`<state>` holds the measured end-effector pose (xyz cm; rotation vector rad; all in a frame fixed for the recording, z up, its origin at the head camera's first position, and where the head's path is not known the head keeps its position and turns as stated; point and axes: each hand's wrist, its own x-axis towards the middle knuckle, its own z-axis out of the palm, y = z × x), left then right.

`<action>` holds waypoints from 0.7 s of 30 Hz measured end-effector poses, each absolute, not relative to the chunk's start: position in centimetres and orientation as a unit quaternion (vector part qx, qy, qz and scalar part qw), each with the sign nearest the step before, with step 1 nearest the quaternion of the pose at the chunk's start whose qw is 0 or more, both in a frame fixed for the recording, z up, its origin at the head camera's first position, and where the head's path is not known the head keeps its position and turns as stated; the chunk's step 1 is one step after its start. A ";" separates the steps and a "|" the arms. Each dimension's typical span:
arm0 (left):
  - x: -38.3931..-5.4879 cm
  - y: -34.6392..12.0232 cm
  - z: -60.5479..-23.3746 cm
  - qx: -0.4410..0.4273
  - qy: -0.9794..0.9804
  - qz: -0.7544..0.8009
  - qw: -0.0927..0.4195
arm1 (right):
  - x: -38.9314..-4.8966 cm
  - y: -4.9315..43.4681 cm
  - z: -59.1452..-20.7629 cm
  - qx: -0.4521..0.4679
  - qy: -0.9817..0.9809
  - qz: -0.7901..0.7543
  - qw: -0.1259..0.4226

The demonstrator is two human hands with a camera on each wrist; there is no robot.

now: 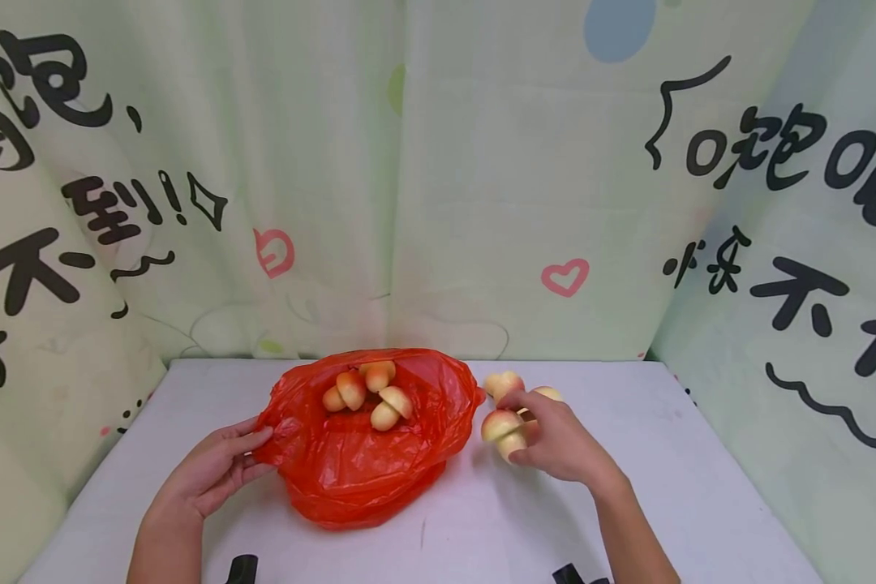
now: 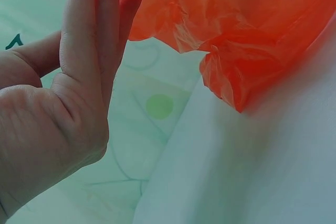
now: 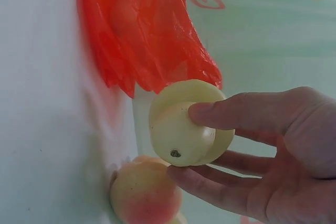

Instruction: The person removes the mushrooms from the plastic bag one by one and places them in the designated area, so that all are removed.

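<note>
A red plastic bag [image 1: 365, 478] lies with its mouth spread open, and three toy mushrooms [image 1: 385, 412] with reddish-yellow caps are inside it. At the bag's left rim, my left hand [image 1: 215, 466] pinches the plastic between thumb and fingers. To the right of the bag, my right hand [image 1: 565, 438] grips another toy mushroom [image 1: 509, 444]. The right wrist view shows the pale stem end of this held mushroom [image 3: 181, 132], with thumb and fingers around it. Two more mushrooms are close behind the right hand, one pale and pinkish [image 1: 504, 383], the other [image 1: 549, 392] partly hidden by the hand.
The white table [image 1: 482, 527] carries the bag and the mushrooms. A pale green printed curtain [image 1: 467, 203] stands along the back edge and both sides. Two black objects [image 1: 243, 569] poke into the bottom of the head view.
</note>
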<state>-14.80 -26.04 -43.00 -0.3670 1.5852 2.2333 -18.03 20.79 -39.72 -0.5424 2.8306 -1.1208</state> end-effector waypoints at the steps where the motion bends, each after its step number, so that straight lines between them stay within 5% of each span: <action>1: -14.8 -26.0 -43.0 -0.130 0.564 0.794 0.188 | -18.1 20.7 -39.8 -0.176 0.917 -0.357 0.025; 21: -14.8 -26.1 -43.0 -0.135 0.561 0.795 0.186 | -18.0 19.2 -41.3 -0.237 0.924 -0.299 -0.007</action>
